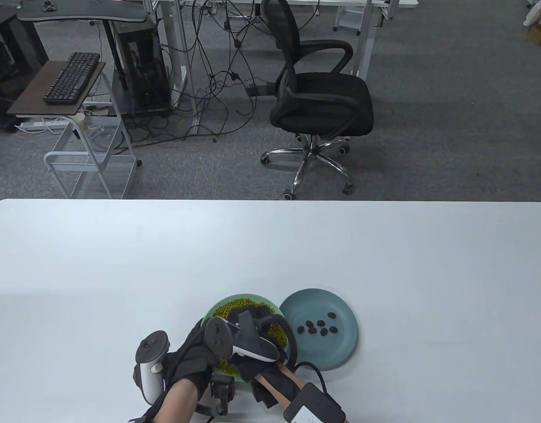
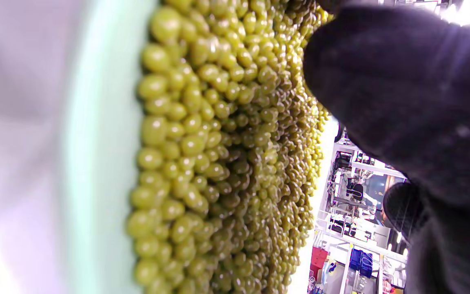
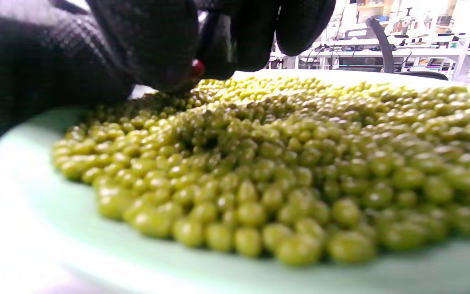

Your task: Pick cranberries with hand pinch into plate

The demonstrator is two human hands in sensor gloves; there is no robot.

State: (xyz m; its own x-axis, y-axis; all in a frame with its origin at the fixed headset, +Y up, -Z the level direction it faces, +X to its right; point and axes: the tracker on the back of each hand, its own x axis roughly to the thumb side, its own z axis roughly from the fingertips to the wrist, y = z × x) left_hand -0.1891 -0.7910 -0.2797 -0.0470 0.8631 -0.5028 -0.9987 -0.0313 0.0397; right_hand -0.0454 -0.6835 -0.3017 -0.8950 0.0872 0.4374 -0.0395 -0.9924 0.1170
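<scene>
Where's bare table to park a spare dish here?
Free: the white table right of the blue-grey plate holding dark red cranberries, the far half, and the left side. Crowded: near centre, where both hands cover the pale green plate of green beans.

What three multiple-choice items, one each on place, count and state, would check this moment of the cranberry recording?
1. Where is the blue plate?
A. Right of the green plate
B. Left of it
C. At the far table edge

2. How many cranberries lie in the blue plate?
A. Two
B. Seven
C. Fifteen

3. What is the right hand doing?
A. Lying flat on the table
B. Pinching something red over the green beans
C. Holding the blue plate

Key: 1 A, the table view shows it beside the green plate; 2 B, seven dark pieces are countable; 3 B, a red piece shows between gloved fingers above the green beans.
</scene>
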